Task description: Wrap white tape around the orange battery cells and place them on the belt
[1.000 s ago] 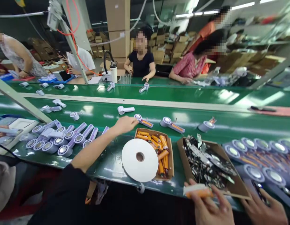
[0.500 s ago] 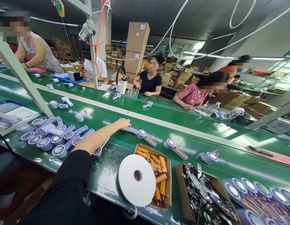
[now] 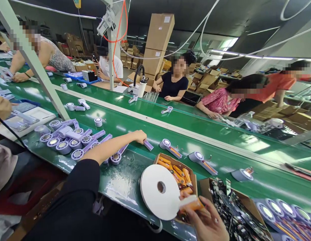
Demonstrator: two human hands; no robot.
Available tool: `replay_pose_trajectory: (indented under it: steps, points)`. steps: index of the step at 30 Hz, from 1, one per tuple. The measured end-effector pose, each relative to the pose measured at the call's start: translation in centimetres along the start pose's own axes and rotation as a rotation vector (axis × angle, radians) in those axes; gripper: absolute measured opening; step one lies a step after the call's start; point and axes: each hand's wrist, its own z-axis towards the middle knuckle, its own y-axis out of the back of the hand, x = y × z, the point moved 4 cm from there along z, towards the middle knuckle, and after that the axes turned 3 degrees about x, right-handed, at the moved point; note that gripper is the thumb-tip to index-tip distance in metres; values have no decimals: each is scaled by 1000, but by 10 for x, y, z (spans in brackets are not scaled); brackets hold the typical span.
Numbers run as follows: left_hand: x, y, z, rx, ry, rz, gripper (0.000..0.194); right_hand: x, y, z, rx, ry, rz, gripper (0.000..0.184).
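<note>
My left hand (image 3: 139, 136) reaches out over the green belt, closed on a purple handheld fan body (image 3: 148, 145). Only its handle end shows; the hand covers the rest. Low in the view, my right hand (image 3: 208, 217) grips an orange cylindrical battery (image 3: 194, 205) with a white strip along it. The battery is beside a large white roll of tape (image 3: 150, 187) and over the near end of a cardboard box (image 3: 195, 177) of orange batteries (image 3: 179, 174). Right of my left hand, a purple fan (image 3: 166, 144) with an orange battery in its handle lies on the belt.
Several purple fans (image 3: 63, 147) are heaped at left on the bench. A box of metal strips (image 3: 230, 201) and more fans (image 3: 276, 207) lie at right. A slanting metal post (image 3: 42, 73) crosses the left side. People (image 3: 174, 80) sit across the belt (image 3: 135, 120).
My right hand has come into view holding an orange battery with a white strip. The camera view has shifted, moving the scene rightward. My left hand stays on the fan body.
</note>
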Motion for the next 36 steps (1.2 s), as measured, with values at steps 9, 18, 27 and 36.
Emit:
replay_pose_trajectory:
  steps: [9, 18, 27, 36]
  points:
    - [7, 5, 10, -91, 82, -178, 47, -3, -130, 185, 405, -5, -451, 55]
    - [-4, -7, 28, -166, 117, -253, 47, -54, -204, 229, 884, 107, -1010, 40]
    - [-17, -1, 24, -187, 164, -259, 49, -49, -227, 237, 1064, 80, -1295, 39]
    - [-89, 15, -74, -339, -64, -154, 63, 36, -86, 161, 634, 217, -809, 44]
